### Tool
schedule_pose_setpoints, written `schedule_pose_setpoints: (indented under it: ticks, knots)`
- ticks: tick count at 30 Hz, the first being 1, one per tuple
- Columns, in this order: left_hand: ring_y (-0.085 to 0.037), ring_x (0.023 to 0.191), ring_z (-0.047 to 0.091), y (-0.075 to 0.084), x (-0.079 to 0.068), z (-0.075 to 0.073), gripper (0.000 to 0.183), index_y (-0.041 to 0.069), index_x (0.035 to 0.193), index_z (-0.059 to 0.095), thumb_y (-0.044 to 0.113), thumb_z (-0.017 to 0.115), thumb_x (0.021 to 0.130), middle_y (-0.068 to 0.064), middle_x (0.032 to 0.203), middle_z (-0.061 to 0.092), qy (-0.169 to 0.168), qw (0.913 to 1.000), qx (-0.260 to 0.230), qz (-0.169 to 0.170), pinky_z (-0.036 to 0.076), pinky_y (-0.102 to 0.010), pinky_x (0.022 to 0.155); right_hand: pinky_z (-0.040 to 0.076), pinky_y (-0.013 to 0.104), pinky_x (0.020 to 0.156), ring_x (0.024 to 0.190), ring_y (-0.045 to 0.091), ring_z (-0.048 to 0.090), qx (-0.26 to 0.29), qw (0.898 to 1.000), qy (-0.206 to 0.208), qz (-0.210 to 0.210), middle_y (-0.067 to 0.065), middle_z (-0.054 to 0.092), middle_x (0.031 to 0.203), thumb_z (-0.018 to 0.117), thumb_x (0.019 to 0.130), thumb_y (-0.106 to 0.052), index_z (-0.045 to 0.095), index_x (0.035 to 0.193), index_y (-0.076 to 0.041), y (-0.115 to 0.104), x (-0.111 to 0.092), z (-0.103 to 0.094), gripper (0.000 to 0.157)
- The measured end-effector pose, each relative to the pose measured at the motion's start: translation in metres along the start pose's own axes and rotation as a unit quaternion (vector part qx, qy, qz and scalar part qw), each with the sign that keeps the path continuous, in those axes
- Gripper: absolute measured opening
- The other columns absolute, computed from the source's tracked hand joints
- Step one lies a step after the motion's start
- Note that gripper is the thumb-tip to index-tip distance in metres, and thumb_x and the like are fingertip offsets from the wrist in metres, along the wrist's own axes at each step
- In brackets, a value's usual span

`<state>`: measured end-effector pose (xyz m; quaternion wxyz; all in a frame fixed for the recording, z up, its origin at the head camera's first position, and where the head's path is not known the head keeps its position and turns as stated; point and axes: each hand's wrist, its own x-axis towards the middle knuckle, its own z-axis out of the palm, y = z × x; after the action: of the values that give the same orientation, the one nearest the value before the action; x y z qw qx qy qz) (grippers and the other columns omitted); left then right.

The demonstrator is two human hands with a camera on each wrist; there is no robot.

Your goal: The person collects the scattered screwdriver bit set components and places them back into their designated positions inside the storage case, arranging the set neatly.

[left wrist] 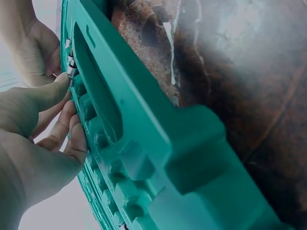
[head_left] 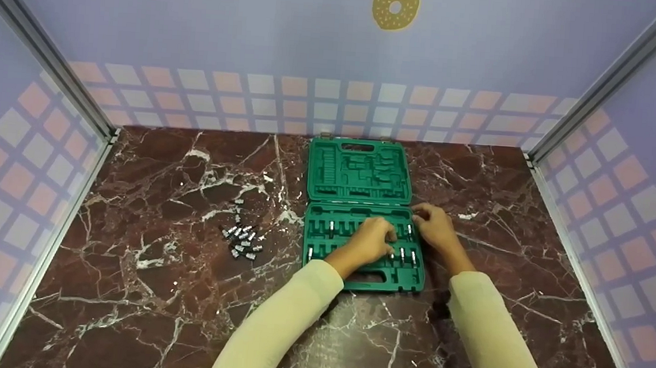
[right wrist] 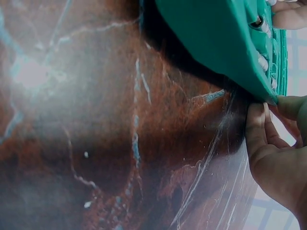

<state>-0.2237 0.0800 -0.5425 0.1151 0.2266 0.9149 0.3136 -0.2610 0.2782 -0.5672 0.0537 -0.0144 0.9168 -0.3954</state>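
A green tool case (head_left: 308, 229) lies unfolded on the table, with several silver and black socket bits standing in slots of its near half. My left hand (head_left: 364, 241) is over that half, its thumb touching a socket bit (left wrist: 71, 71) in the left wrist view. Its other fingers are bent beside the slots; nothing shows between them and the thumb. My right hand (right wrist: 280, 151) pinches the case's right edge between thumb and fingers. In the head view, two socket bits (head_left: 413, 258) stand near the case's lower right corner. The left hand hides some slots.
A loose pile of socket bits (head_left: 242, 238) lies on the marbled table (head_left: 140, 303), left of the case. The case's lid (head_left: 357, 171) lies flat toward the back wall (head_left: 291, 43). Patterned side walls enclose the table.
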Motion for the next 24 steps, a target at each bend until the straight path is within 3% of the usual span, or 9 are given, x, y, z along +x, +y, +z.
schedule_pose_setpoints:
  ticks: [17,24]
  knots:
    - [-0.020,0.095,0.069,0.0031,0.0019,0.0035,0.014,0.008,0.098,0.078,0.009,0.084,0.086,-0.005,0.100,0.073,0.024,0.9996,0.006,-0.016,0.058,-0.031,0.080,0.054,0.054,0.094,0.109,0.040,0.066,-0.004,1.000,0.001,0.005,0.027,0.069,0.123,0.057,0.104,-0.008,0.067,0.128,0.001,-0.0001,-0.0002,0.0000,0.028]
    - [-0.021,0.098,0.069,0.0021,0.0022,0.0034,0.013,0.008,0.099,0.077,0.010,0.083,0.087,-0.006,0.103,0.073,0.020,0.9997,0.005,-0.016,0.059,-0.032,0.081,0.054,0.055,0.095,0.111,0.041,0.066,-0.002,1.000,0.002,0.009,0.027,0.069,0.123,0.058,0.103,-0.007,0.067,0.127,0.002,-0.0021,-0.0007,0.0007,0.027]
